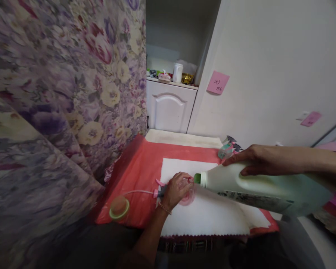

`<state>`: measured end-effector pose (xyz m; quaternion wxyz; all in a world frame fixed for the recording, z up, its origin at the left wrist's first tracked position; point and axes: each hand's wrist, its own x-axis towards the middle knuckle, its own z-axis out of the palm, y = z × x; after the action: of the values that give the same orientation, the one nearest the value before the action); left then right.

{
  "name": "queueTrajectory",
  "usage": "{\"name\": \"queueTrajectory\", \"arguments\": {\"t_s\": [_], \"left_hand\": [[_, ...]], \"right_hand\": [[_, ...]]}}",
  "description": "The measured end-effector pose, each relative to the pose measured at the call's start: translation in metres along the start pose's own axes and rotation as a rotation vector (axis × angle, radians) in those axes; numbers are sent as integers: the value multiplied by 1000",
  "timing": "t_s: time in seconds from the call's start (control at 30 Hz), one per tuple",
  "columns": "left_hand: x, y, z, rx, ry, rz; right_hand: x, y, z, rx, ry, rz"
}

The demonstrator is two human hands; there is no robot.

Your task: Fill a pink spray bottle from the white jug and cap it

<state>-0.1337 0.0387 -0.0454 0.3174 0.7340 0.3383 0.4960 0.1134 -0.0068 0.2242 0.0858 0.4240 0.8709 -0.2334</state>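
My right hand (pixel 257 160) grips a large pale green jug (pixel 257 186), tipped nearly flat with its green spout (pixel 197 178) pointing left. The spout is at the mouth of a small clear pinkish bottle (pixel 187 196). My left hand (pixel 177 190) is closed around that bottle and partly hides it. Whether liquid is flowing, I cannot tell. Beside my left wrist lies a pink and grey spray pump head (pixel 158 193), its thin tube stretching left. A clear cap with a green rim (pixel 119 207) rests farther left on the red cover.
A white cloth (pixel 207 220) lies over the red cover (pixel 140 164) on the table. Several dark-topped spray bottles (pixel 226 150) stand at the back right. Floral curtain (pixel 100 93) borders the left side; a white cabinet (pixel 170 108) stands behind.
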Motion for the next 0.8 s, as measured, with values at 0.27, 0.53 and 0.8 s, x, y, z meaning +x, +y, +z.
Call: {"name": "queueTrajectory", "arguments": {"t_s": [0.27, 0.53, 0.8], "left_hand": [[-1, 1, -1, 4, -2, -2], [0, 0, 0, 13, -4, -5], [0, 1, -1, 10, -6, -1]], "right_hand": [[-1, -4, -1, 13, 12, -14], [0, -1, -1, 6, 3, -4], [0, -2, -1, -1, -1, -10]]}}
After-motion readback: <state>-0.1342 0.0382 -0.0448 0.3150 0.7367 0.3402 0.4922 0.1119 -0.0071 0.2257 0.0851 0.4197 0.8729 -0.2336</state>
